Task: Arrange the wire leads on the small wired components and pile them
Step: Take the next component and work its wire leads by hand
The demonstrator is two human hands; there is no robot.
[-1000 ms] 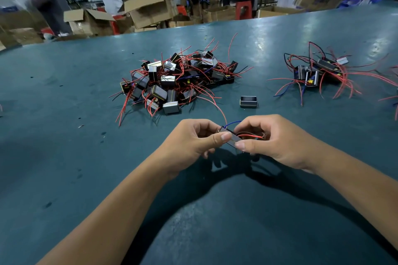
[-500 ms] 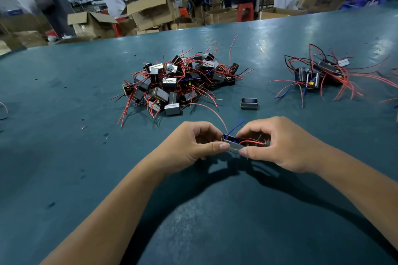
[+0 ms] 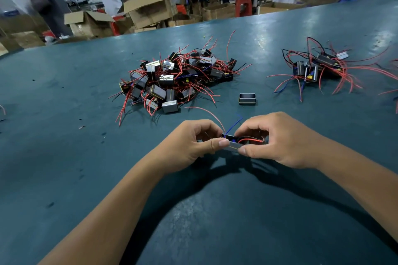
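Head view: I'm looking down at both my hands meeting over the teal desk (image 3: 64,178), just in front of me.
Left grip: my left hand (image 3: 193,144) is curled tight, thumb and forefinger pinching the near left end of 1 small wired component (image 3: 231,143).
Right grip: my right hand (image 3: 280,140) is curled over the other end, thumb under the metal edge, fingers hooked above the red lead (image 3: 249,140).
What changed: over the last second the component has stayed pinned between both hands, but the leads have moved. The red lead that lay flat under my right fingers now loops up at the fingertips, and the blue lead (image 3: 234,123) now stands up between my 2 hands.
Meaning: I judge I'm mid-arrangement, working the leads of this piece and not ready to set it down yet.
Unsorted heap: the big pile (image 3: 176,79) sits further out on the desk, well apart from my hands, with red wires splayed in all directions.
Right heap: a smaller cluster (image 3: 316,69) lies off to the right; whether that is the finished pile I cannot tell for sure.
Stray piece: 1 lone wireless component (image 3: 247,99) rests on the desk between the big pile and my hands.
Next: tidy the leads, then carry this piece to its pile.
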